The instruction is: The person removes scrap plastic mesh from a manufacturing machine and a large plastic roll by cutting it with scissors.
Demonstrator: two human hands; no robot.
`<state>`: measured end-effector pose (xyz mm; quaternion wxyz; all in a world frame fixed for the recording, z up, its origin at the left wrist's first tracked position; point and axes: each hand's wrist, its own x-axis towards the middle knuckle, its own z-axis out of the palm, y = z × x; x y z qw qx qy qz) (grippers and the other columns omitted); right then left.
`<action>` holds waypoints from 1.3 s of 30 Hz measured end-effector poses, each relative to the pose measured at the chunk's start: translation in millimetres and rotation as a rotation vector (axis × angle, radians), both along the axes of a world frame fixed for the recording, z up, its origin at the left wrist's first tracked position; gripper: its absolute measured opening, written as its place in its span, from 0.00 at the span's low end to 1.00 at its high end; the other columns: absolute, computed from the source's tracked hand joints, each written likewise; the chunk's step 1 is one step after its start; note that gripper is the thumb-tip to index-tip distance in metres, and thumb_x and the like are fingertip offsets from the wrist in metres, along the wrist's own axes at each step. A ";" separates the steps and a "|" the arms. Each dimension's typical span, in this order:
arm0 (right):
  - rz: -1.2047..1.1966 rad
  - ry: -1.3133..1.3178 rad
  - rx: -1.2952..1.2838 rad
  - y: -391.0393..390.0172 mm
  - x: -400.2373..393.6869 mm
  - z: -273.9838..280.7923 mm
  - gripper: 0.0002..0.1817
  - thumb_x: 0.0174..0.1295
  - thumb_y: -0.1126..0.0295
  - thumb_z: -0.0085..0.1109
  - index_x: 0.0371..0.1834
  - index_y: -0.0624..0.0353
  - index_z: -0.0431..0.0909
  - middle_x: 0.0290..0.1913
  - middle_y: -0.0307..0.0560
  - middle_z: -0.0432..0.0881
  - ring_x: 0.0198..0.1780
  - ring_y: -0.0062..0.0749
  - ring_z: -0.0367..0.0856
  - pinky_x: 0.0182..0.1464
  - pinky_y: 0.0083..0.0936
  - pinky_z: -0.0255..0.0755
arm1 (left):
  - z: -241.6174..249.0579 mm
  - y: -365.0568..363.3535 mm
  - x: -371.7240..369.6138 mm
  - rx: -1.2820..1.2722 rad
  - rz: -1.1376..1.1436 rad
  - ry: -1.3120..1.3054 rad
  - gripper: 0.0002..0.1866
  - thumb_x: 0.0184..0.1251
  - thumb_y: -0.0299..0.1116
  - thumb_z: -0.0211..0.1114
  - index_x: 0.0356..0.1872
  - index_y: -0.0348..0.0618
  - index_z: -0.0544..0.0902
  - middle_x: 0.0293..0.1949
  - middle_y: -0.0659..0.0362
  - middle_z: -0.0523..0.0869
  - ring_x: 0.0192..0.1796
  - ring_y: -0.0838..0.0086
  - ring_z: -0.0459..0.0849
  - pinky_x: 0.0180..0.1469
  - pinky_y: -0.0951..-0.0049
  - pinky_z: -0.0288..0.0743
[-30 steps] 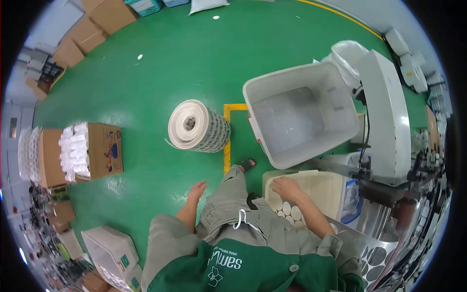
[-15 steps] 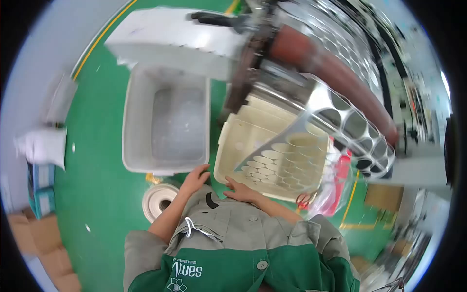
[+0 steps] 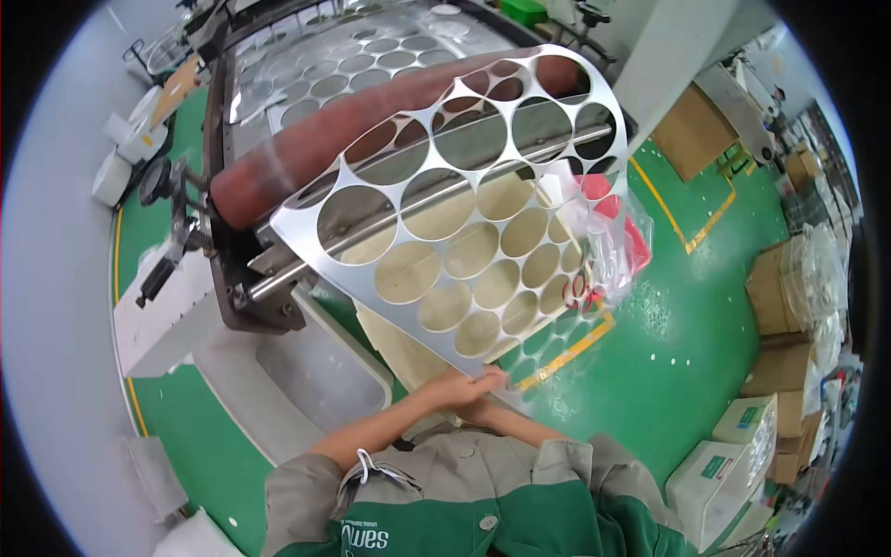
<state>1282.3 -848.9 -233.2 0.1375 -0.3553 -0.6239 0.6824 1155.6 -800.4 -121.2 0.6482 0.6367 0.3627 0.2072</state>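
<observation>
A silvery-white sheet punched with rows of round holes hangs from the machine's metal bar toward my body. My left hand is closed on its lower edge, fingers pinching the strip. Just below and against it is my right hand; the left hand covers most of its fingers, so its grip is hidden. Beneath the sheet stands a cream plastic bin, seen partly through the holes.
A red-brown roller crosses the machine above the sheet. To the left are a black-knobbed clamp and a grey-white tub. At the right lie a pink item in clear plastic, cartons and white boxes.
My view has turned right and up toward the machine. My hands, apart and off the sheet before, have come together at its lower end, and the left has taken hold of it.
</observation>
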 end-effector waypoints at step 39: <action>-1.101 -0.081 1.891 125.7 182.5 571.6 0.22 0.69 0.69 0.51 0.65 0.65 0.66 0.68 0.51 0.61 0.61 0.34 0.69 0.59 0.26 0.66 | 367.3 -19.3 23.7 2.174 0.238 -0.011 0.22 0.51 0.28 0.62 0.51 0.37 0.75 0.38 0.55 0.79 0.37 0.70 0.79 0.39 0.72 0.76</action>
